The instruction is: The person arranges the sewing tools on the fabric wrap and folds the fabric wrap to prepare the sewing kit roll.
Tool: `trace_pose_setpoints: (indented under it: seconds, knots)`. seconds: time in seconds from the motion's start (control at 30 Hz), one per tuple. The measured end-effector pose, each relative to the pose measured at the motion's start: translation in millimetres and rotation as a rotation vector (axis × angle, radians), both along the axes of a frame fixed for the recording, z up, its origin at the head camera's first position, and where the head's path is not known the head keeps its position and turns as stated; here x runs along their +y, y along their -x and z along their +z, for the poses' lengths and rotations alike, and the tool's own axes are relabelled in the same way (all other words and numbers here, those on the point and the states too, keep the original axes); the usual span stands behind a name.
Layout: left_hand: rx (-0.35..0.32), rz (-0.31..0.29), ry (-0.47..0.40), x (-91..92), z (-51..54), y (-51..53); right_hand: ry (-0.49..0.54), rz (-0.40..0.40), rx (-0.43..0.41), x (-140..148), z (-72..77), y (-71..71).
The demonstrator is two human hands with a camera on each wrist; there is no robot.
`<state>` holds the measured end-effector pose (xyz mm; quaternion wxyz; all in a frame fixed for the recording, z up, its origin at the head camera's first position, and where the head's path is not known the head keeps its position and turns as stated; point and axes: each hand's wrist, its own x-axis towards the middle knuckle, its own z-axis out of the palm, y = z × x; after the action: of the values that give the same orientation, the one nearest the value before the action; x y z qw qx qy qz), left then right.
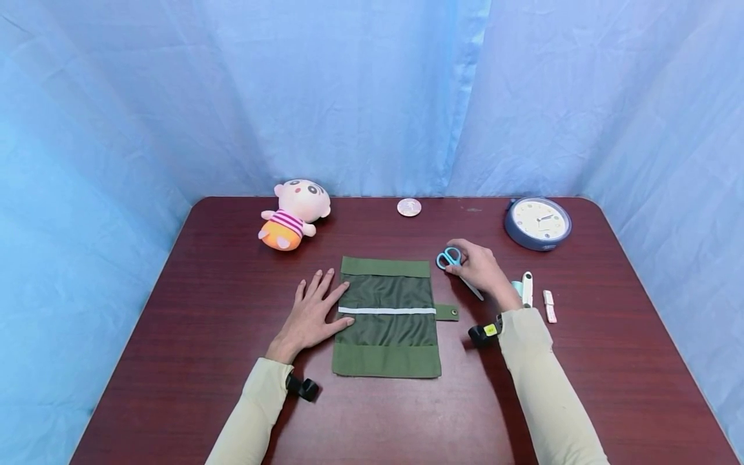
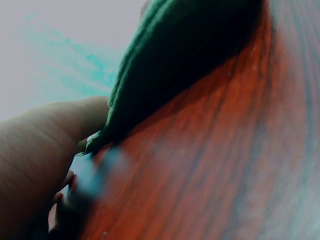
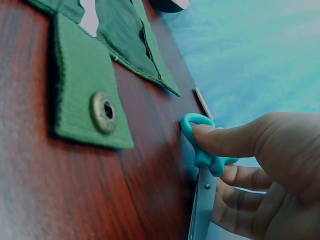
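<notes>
A green cloth pouch (image 1: 386, 358) lies spread flat on the table, with a white elastic band across its middle and a snap tab (image 1: 446, 312) sticking out to the right. My left hand (image 1: 310, 316) rests on its left edge, fingers spread; in the left wrist view the thumb touches the raised green fabric (image 2: 150, 65). To the right of the pouch, my right hand (image 1: 479, 268) pinches a pair of scissors (image 3: 204, 200) by its turquoise handles, blades pointing toward the near right. The right wrist view shows the thumb on one handle loop, and the tab's metal snap (image 3: 103, 112) beside it.
A plush doll (image 1: 287, 219) lies at the back left, a small round disc (image 1: 409, 207) at the back middle. A blue alarm clock (image 1: 537, 223) stands back right. Near the right forearm are a white-handled item (image 1: 527, 287), partly hidden, and a pinkish-white strip (image 1: 549, 306).
</notes>
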<state>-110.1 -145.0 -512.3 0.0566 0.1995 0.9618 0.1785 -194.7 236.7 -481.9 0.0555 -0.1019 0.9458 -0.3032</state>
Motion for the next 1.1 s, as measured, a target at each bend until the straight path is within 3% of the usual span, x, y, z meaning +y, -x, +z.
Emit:
trace_pose_setpoints:
  seconds: [0.33,0.67,0.9,1.1]
  knots:
    - [0.003,-0.001,-0.009,0.1,0.0,0.9,0.077,-0.036,-0.067,0,2.7,-1.8]
    - [-0.001,-0.002,-0.004,0.0,-0.6,0.7,0.146,-0.063,-0.052,5,-5.6,-3.4]
    - [-0.008,0.000,0.005,-0.3,-1.7,0.0,0.280,-0.097,-0.131,10,-8.5,-5.6]
    - [-0.008,0.001,-0.005,-0.1,-0.1,0.0,0.401,-0.140,-0.149,14,-6.9,-7.0]
